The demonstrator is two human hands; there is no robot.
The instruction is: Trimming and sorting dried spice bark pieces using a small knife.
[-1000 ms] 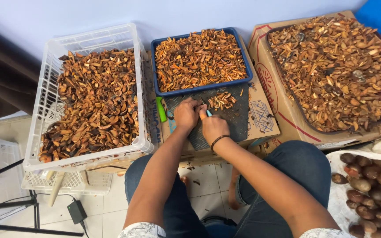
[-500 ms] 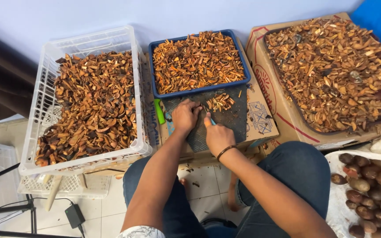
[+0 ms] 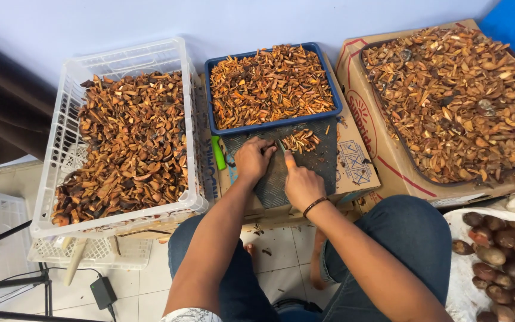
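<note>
Slices point(image 3: 300, 141) just beyond right hand point(image 3: 301, 186)

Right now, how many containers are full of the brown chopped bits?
3: a white crate at left, a blue tray in the middle, a cardboard box at right.

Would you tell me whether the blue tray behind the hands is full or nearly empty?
Full. The blue tray is heaped to its rim with orange-brown sliced pieces that cover its floor.
</note>
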